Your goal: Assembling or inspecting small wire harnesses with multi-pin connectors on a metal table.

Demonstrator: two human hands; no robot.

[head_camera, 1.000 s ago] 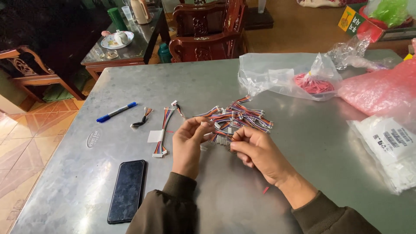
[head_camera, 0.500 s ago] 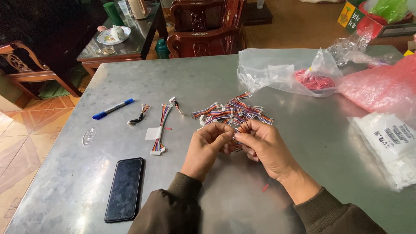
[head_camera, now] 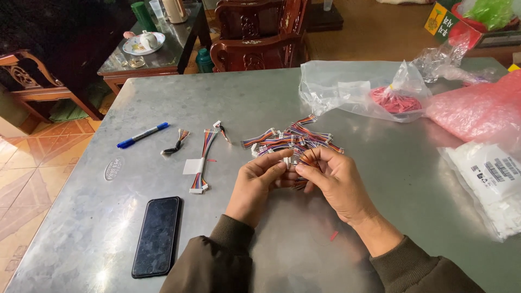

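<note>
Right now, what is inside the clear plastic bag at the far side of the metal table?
The clear plastic bag holds a bundle of red wires at its right end. Crumpled film hides whether anything else lies inside.

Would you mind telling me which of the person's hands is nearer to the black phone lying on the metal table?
The left hand is nearer; the black phone lies just off to its left and a little toward the person. The right hand is farther away, on the far side of the left hand.

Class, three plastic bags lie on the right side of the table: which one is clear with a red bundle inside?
The clear bag farthest from the hands, behind the wire pile. The others are a pink bag and a white-filled bag.
</note>
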